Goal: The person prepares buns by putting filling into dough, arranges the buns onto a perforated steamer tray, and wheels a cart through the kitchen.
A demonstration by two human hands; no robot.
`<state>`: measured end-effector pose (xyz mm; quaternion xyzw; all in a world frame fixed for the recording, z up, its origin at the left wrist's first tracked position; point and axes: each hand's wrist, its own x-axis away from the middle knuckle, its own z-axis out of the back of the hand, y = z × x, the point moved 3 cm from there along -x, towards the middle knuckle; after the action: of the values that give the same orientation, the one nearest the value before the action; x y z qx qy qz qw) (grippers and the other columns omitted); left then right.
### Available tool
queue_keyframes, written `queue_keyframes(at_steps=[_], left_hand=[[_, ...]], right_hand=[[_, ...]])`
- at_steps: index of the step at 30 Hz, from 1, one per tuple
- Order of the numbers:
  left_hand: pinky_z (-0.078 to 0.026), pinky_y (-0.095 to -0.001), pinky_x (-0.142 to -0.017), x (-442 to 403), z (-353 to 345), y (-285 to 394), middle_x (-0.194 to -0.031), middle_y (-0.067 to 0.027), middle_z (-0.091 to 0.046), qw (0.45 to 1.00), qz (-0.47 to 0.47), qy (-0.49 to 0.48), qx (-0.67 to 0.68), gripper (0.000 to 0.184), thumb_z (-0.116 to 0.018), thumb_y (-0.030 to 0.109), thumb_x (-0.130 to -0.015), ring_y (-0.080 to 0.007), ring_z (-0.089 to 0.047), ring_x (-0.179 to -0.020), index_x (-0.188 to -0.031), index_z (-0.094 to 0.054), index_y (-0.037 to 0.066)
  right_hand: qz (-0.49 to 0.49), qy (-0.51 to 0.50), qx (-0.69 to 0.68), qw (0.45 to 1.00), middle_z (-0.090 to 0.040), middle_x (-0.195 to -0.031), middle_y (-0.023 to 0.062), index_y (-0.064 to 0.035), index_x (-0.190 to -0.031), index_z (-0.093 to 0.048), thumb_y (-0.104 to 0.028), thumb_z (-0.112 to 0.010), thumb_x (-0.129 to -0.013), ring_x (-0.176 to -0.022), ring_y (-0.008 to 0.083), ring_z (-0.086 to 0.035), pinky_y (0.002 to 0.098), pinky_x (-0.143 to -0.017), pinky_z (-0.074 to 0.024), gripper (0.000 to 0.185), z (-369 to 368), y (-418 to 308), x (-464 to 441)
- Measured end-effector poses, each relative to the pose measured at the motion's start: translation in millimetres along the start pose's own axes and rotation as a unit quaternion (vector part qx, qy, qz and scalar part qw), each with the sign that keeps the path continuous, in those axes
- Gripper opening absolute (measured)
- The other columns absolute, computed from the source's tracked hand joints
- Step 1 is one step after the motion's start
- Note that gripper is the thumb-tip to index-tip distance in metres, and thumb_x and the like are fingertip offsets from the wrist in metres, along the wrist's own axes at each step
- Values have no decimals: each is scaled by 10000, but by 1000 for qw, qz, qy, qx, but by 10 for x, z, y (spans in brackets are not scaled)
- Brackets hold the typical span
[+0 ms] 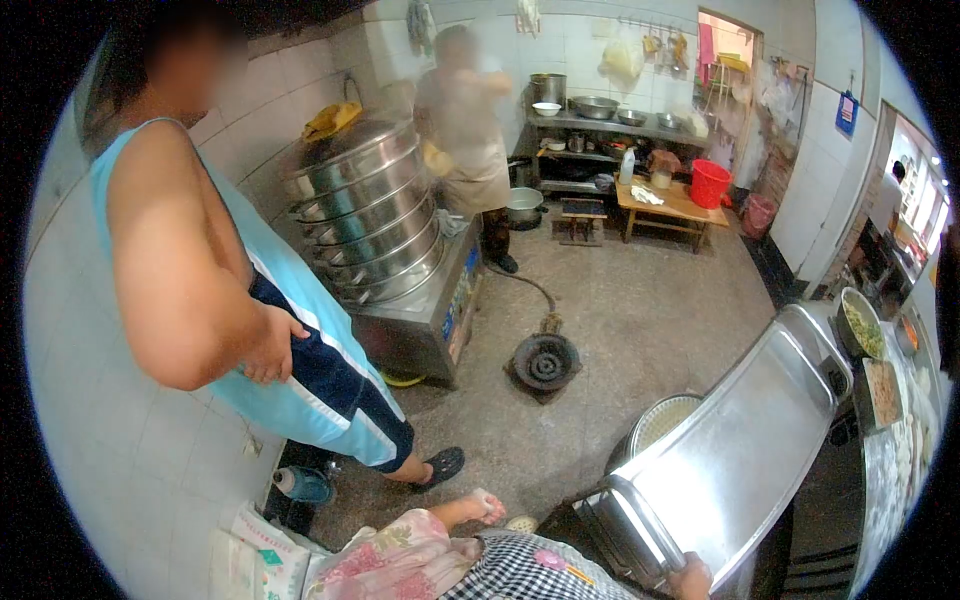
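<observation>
My left hand (487, 507), whitish on top, is out in front of my floral sleeve (400, 552) with its fingers curled; what it holds, if anything, is too small to tell. Lower right, my right hand (690, 578) is closed on the near edge of a long, shiny metal tray (740, 440), which slopes up to the right. My checked apron (530, 568) lies between both hands. Partly behind the tray sits a round pan (660, 422) with a pale perforated surface.
A person in a blue sleeveless top (290, 350) stands at left, another (465, 130) beyond stacked steamers (365, 205). A burner (545, 362) with a hose is on the floor. Farther back, a wooden table (660, 205) bears a red bucket (709, 184). Food bowls (862, 325) stand far right.
</observation>
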<state>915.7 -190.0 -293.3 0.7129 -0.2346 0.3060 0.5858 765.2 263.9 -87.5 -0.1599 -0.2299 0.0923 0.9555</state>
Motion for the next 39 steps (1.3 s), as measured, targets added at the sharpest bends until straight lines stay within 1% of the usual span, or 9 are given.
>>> queue_keyframes(at_steps=[14, 17, 18, 22, 24, 28, 30, 36, 39], left_hand=[[-483, -252, -513, 79, 172, 136, -663, -31, -603, 995, 4, 51, -90, 154, -661, 199, -806, -126, -545, -535, -808, -635, 47], [-483, -243, -512, 98, 223, 346, -643, -35, -602, 981, -16, 168, -95, 174, -686, 216, -786, -140, -559, -528, -774, -629, 52], [-459, -271, -497, -26, 314, 306, -698, -54, -621, 977, -46, 187, 89, 129, -695, 147, -769, -151, -578, -572, -794, -642, 33], [-438, -334, -475, -88, 954, 1337, -704, -68, -615, 899, -115, 322, 273, 120, -536, 117, -816, -187, -572, -575, -760, -625, 59], [-375, -315, -441, -131, 1576, 1978, -565, -28, -555, 887, -192, 375, 189, 211, -512, 148, -779, -155, -506, -504, -589, -588, 98], [-456, -274, -432, 324, 2229, 3096, -689, -78, -598, 852, -235, 443, 149, 77, -554, 66, -799, -177, -571, -531, -840, -603, 23], [-412, -293, -457, 217, 2328, 3213, -614, -38, -548, 792, -344, 451, 227, 152, -544, 161, -823, -165, -523, -527, -705, -593, 79], [-443, -357, -551, -580, 1383, 2181, -673, -80, -584, 925, -206, 284, 146, 19, -573, 96, -770, -201, -540, -599, -758, -583, 108], [-370, -362, -447, -730, 702, 1353, -539, -75, -512, 947, -174, 267, 31, 250, -659, 266, -740, -188, -487, -485, -626, -559, 67]], right_hand=[[3, -3, 15, 1000, -618, -870, 236, -46, -1045, -556, -299, -574, -797, -856, 400, -583, 457, -724, -439, 355, 55, -18, -30], [8, 7, 14, 1000, -619, -872, 233, -46, -1049, -553, -302, -567, -802, -853, 401, -582, 459, -724, -437, 356, 57, -46, -18], [4, 5, 11, 1000, -619, -869, 231, -47, -1052, -553, -304, -565, -804, -850, 402, -582, 460, -723, -437, 357, 22, -44, -46], [23, -19, 16, 999, -613, -873, 233, -50, -1039, -557, -320, -573, -802, -850, 396, -578, 452, -719, -435, 359, -137, 225, -183], [18, -30, 30, 999, -607, -924, 234, -40, -1071, -552, -340, -590, -795, -890, 395, -566, 441, -757, -435, 409, -170, 297, -258], [-64, -29, 45, 997, -562, -1085, 198, -68, -1129, -540, -234, -685, -690, -989, 347, -546, 457, -839, -422, 491, -224, 362, -311], [-61, 5, 29, 998, -603, -961, 203, -42, -1061, -572, -233, -686, -694, -908, 354, -578, 424, -784, -456, 429, -211, 229, -175], [-1, 49, 99, 994, -595, -952, 216, -47, -1083, -551, -254, -684, -700, -877, 380, -574, 442, -781, -447, 455, -349, 489, -536], [-10, -18, 29, 999, -579, -1054, 232, -8, -1153, -523, -377, -623, -780, -991, 400, -530, 421, -852, -420, 534, -237, 415, -539]])
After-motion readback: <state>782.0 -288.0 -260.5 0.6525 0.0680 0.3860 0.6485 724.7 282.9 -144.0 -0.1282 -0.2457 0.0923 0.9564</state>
